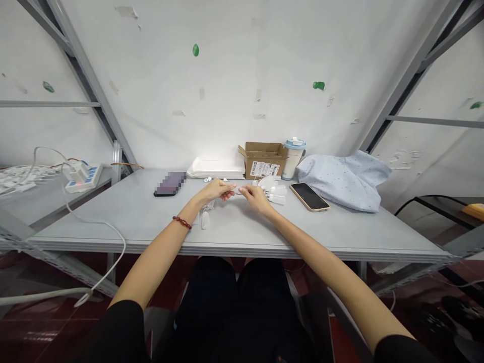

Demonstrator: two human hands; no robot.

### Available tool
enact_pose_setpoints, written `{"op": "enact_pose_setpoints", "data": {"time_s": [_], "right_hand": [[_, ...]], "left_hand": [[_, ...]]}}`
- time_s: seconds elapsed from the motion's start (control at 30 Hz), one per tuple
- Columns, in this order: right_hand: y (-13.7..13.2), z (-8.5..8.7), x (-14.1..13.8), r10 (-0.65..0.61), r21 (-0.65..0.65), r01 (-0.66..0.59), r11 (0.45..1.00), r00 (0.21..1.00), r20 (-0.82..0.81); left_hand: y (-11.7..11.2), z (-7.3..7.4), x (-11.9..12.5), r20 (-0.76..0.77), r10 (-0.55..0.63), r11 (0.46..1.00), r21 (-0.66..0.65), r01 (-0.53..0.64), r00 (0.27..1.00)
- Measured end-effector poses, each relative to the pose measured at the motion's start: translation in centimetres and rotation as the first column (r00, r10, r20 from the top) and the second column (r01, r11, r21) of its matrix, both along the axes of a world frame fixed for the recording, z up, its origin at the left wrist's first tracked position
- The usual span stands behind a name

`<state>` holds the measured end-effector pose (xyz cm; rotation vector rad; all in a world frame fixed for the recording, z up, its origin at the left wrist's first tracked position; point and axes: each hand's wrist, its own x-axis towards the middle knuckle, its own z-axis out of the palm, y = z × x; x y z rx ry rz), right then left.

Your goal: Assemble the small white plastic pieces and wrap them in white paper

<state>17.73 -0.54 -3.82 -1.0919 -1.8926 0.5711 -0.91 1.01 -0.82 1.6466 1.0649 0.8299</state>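
Over the middle of the table [124, 222], my left hand [220, 190] and my right hand [257, 197] face each other with fingertips pinched a small gap apart. Something thin seems to run between the fingertips, too small to make out. Beside and behind my right hand lies a cluster of translucent white pieces [278, 195]. A few similar pieces [205, 219] lie near my left wrist, partly hidden by it. Several tiny white bits [207, 179] are on the table just behind my left hand.
Along the wall stand a white stack [217, 169], an open cardboard box [264, 160] and a lidded cup [292, 160]. A phone [310, 196] and a light blue cloth [340, 179] lie right; a dark, blurred-out phone-like object [171, 183] lies left. A white cable [109, 229] hangs over the left edge.
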Motion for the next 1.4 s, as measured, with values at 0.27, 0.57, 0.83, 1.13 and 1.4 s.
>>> {"op": "enact_pose_setpoints", "data": {"time_s": [0.27,0.57,0.83,1.13,1.4], "right_hand": [[0.5,-0.2,0.2,0.102,-0.259,-0.159,0.953,0.970,-0.221],[0.0,0.6,0.5,0.094,-0.482,-0.339,0.808,0.882,-0.462],[0.1,0.3,0.4,0.070,-0.515,-0.340,0.787,0.878,-0.473],[1.1,-0.2,1.0,-0.221,0.040,0.218,0.975,0.970,0.099],[0.5,0.2,0.9,-0.386,0.174,0.347,0.922,0.774,0.503]], "left_hand": [[0.4,-0.3,-0.2,-0.041,-0.022,0.994,0.104,0.026,0.999],[-0.3,0.2,-0.1,-0.090,-0.026,0.986,0.164,0.041,0.996],[-0.3,0.4,0.0,-0.091,-0.042,0.988,0.144,0.055,0.995],[3.1,-0.3,-4.1,-0.100,0.512,0.839,0.273,-0.472,0.853],[6.0,-2.5,-6.6,-0.388,0.588,0.782,0.497,-0.377,0.709]]}}
